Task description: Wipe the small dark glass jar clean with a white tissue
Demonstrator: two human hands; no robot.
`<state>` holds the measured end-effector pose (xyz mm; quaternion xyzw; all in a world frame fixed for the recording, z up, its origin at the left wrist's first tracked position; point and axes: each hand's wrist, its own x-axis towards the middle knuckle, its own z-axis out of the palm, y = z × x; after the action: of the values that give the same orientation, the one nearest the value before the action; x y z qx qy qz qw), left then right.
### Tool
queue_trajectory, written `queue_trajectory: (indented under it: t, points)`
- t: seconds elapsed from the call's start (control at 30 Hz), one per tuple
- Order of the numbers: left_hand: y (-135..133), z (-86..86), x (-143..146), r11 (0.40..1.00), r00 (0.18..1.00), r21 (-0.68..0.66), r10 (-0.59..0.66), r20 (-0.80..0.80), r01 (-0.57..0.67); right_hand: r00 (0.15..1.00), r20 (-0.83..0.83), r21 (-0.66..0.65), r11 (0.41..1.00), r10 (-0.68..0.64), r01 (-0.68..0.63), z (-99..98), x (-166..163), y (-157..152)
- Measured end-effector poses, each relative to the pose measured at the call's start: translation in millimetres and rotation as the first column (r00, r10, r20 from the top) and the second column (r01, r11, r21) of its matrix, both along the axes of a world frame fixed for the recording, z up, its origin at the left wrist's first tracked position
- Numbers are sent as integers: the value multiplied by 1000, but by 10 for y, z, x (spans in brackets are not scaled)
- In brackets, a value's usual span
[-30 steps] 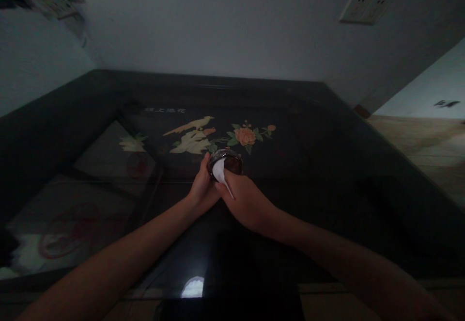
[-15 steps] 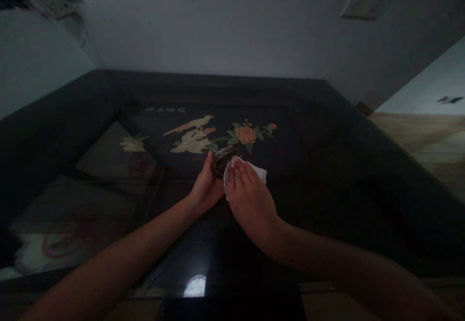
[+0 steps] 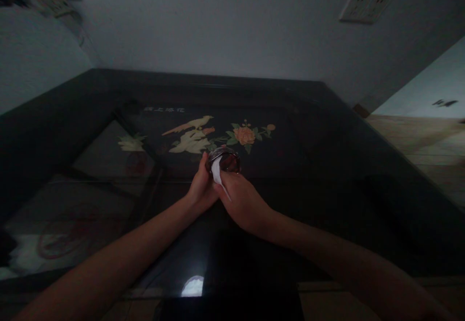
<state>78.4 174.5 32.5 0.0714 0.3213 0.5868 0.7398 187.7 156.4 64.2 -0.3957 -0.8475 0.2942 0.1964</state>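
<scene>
A small dark round jar point(image 3: 227, 160) with a shiny rim stands on the black glass-topped table point(image 3: 327, 175) near the painted bird and flower. My left hand point(image 3: 201, 190) is curled around the jar's left side, holding it. My right hand point(image 3: 241, 200) is closed on a white tissue point(image 3: 217, 173) and presses it against the front of the jar. Part of the tissue hangs down between my two hands. The room is dim.
The tabletop carries a painted bird point(image 3: 189, 134) and an orange flower point(image 3: 244, 136). A lamp reflection point(image 3: 192, 286) shines near the front edge. A wall socket point(image 3: 365, 5) sits high at the right. Wooden floor point(image 3: 428, 141) lies to the right of the table.
Half a second ago my right hand lay flat over the jar with the tissue spread out; now it has pulled back and closed, with the tissue bunched against the jar's front. My left hand stayed put.
</scene>
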Motion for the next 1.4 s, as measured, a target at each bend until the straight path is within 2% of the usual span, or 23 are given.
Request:
queue_trajectory:
  t: [0.07,0.13,0.2,0.23,0.27,0.3,0.33,0.4,0.47,0.5,0.53,0.6,0.67,0.73,0.8,0.93,1.1,1.17,1.23,1.4]
  points:
    - [-2,-16,1,999,1000,35,7,1,-7,947,-303,-268,963,-103,19,-29,-14,5]
    - [2,-36,1,999,1000,49,-3,8,2,781,-530,-546,838,-330,-17,-41,-40,7]
    - [6,-53,1,999,1000,50,-15,14,14,587,-597,-727,678,-548,-107,-39,-68,10]
    - [7,-57,0,999,1000,44,-17,12,16,519,-598,-767,623,-611,-152,-36,-78,12]
    - [7,-59,0,999,1000,36,-16,6,15,485,-596,-784,595,-640,-178,-31,-82,17]
    - [7,-58,0,1000,1000,24,-13,-1,13,489,-595,-784,597,-638,-174,-26,-80,23]
    - [5,-53,0,1000,1000,12,-8,-7,8,532,-590,-768,626,-608,-135,-19,-71,31]
    - [0,-38,1,1000,1000,-1,4,-14,-4,720,-529,-655,756,-449,-10,2,-36,54]
    - [-4,-21,0,1000,1000,0,4,-12,-4,924,-324,-414,909,-203,54,36,6,76]
    - [-6,-14,-2,1000,1000,-4,-4,-9,4,981,-171,-279,959,-94,43,56,24,85]
    - [-6,-9,-3,1000,1000,-13,-13,-8,12,1000,-11,-150,989,-16,14,75,37,89]
    - [0,-8,-6,999,1000,-33,-29,-4,29,965,255,92,993,55,-81,103,47,83]
    - [11,-16,-6,999,999,-37,-36,-9,36,905,420,290,936,65,-201,110,38,56]
    - [22,-22,-1,999,999,-31,-33,-31,32,853,520,401,867,51,-296,93,22,12]
    - [29,-21,8,999,998,-33,-26,-54,24,808,589,454,835,-20,-310,55,10,-39]
    - [27,1,27,999,999,-40,-28,-40,27,751,631,545,800,-195,-250,-52,15,-113]
    - [33,1,27,999,999,-34,-32,-32,31,746,619,596,765,-246,-242,-135,1,-109]
    - [42,-16,23,999,999,-28,-22,-30,21,770,596,581,783,-225,-221,-119,-25,-105]
    - [47,-33,19,1000,999,-19,-21,-26,20,802,565,534,827,-194,-177,-72,-47,-104]
    - [25,-45,8,999,999,-3,-44,-10,44,862,491,304,952,-123,-37,99,-7,-40]
